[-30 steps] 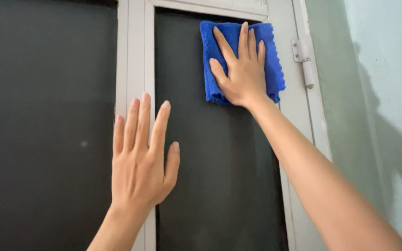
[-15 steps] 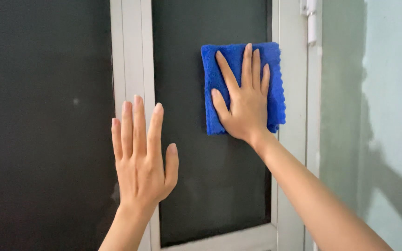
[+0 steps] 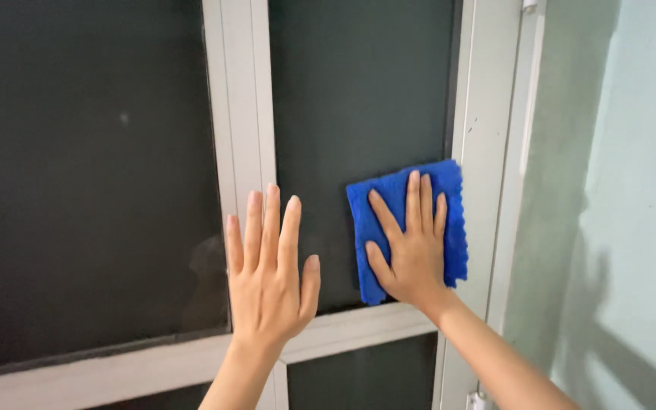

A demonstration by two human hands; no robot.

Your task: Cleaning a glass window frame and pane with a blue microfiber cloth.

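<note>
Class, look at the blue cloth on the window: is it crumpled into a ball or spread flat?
Spread flat. The blue cloth lies against the dark pane as a rectangle, with the right hand pressed open-fingered over it.

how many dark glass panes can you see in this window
4. A large pane upper left; a narrower pane upper right, under the blue cloth; slivers of two lower panes below the crossbar. More may lie outside the view.

A bright blue, plain terry cleaning cloth (image 3: 408,228) is showing against dark grey-black window glass (image 3: 358,99), framed by off-white painted bars (image 3: 244,114), beside a pale mint-green wall (image 3: 639,190).
</note>
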